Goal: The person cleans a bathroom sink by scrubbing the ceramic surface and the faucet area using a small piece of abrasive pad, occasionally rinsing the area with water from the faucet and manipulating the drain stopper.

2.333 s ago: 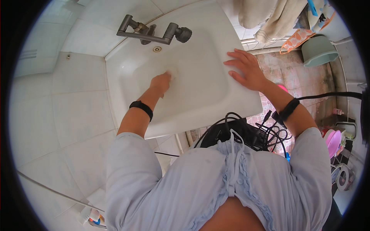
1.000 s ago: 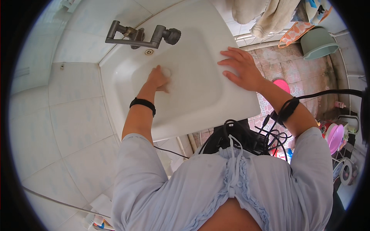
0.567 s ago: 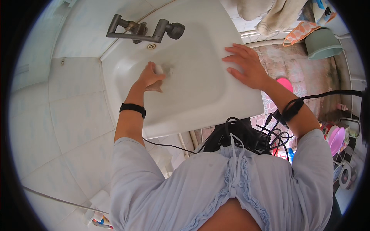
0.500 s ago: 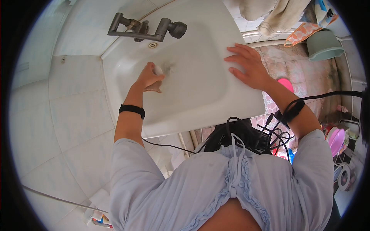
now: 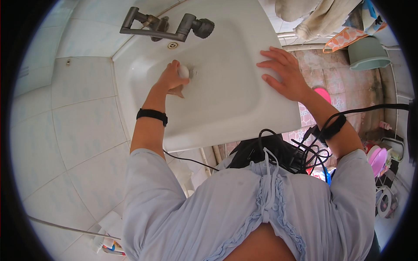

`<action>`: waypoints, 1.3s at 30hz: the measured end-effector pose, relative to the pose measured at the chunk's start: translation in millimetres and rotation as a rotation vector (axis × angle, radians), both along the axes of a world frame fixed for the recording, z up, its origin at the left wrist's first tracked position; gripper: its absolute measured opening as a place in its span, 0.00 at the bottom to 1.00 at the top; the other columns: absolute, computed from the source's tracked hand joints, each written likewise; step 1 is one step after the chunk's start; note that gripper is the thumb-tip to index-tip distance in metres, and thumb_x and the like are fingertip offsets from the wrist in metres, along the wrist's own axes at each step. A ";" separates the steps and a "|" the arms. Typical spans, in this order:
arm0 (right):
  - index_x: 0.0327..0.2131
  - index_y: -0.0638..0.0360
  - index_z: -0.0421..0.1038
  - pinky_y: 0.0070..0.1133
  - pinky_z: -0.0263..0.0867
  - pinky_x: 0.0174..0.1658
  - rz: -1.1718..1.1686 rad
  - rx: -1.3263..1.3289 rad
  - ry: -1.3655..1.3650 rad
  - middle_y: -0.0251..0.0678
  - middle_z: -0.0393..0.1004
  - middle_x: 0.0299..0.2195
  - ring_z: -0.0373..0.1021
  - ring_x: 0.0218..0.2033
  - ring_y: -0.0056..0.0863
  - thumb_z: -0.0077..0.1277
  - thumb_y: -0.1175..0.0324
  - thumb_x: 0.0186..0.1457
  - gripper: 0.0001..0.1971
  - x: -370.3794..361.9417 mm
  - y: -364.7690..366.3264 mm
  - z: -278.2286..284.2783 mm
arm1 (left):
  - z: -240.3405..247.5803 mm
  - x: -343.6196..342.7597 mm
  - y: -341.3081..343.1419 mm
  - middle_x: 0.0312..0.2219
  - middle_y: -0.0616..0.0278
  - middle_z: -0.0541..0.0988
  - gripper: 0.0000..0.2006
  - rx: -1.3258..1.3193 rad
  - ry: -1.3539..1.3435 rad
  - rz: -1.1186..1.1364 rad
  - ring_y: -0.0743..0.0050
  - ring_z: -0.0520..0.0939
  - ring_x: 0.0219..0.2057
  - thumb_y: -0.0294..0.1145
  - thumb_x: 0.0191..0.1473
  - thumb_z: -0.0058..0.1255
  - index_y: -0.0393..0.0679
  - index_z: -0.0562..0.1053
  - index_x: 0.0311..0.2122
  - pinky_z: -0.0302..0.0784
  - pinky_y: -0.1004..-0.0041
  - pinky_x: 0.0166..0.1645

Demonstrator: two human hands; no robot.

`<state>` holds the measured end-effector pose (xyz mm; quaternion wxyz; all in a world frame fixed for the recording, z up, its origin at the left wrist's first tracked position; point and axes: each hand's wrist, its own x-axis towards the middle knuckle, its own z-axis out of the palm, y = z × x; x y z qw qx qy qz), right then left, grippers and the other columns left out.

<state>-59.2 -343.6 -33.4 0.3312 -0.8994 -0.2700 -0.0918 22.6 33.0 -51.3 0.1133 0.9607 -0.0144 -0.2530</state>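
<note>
Inside the white sink [image 5: 217, 106], my left hand [image 5: 169, 77] is closed on a brownish cloth [image 5: 177, 91], whose loose corner hangs out below the fingers. A white rounded piece [image 5: 183, 71] bulges out beside the thumb; whether it belongs to the cloth I cannot tell. The hand is low in the basin, close to the drain [image 5: 193, 73]. My right hand [image 5: 285, 74] lies on the sink's right rim with its fingers spread and nothing in them.
Over the sink's far left part juts a dark grey swivel faucet [image 5: 167, 30]. Black cables [image 5: 313, 152] and a black bag [image 5: 261, 150] hang at the near edge. A grey-green bucket [image 5: 369, 54] and a pink round thing [image 5: 322, 94] are on the right. Towels [image 5: 326, 19] hang at the far right.
My left hand has moved slightly away from me and to the right with the cloth, and more of the white piece shows. My right hand stays on the rim.
</note>
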 end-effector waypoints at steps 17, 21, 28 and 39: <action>0.38 0.46 0.69 0.33 0.45 0.55 0.007 0.034 0.029 0.29 0.61 0.49 0.51 0.55 0.33 0.49 0.65 0.46 0.13 0.0 -2.1 -1.5 | -24.4 0.9 -11.9 0.46 0.46 0.61 0.36 0.208 0.007 -0.150 0.45 0.69 0.45 0.33 0.35 0.58 0.43 0.55 0.51 0.67 0.61 0.48; 0.38 0.46 0.69 0.32 0.45 0.55 0.006 0.033 0.036 0.29 0.61 0.49 0.51 0.55 0.33 0.49 0.65 0.46 0.13 -0.4 -2.2 0.2 | -23.3 3.1 -9.3 0.46 0.46 0.61 0.35 0.208 0.018 -0.166 0.46 0.69 0.45 0.33 0.36 0.58 0.44 0.55 0.51 0.68 0.61 0.47; 0.39 0.48 0.69 0.32 0.46 0.55 0.010 0.031 0.022 0.31 0.61 0.50 0.51 0.55 0.35 0.50 0.68 0.45 0.14 -0.1 -3.6 1.6 | -26.6 -4.6 -15.1 0.45 0.49 0.62 0.31 0.218 -0.006 -0.051 0.48 0.69 0.46 0.32 0.39 0.55 0.45 0.57 0.50 0.67 0.60 0.47; 0.38 0.46 0.69 0.32 0.45 0.55 0.011 0.044 0.046 0.28 0.60 0.50 0.50 0.56 0.32 0.49 0.66 0.46 0.13 -1.3 -4.2 0.4 | -16.3 7.0 -14.5 0.48 0.50 0.62 0.34 0.205 0.007 -0.166 0.52 0.67 0.48 0.35 0.36 0.56 0.47 0.58 0.51 0.65 0.63 0.50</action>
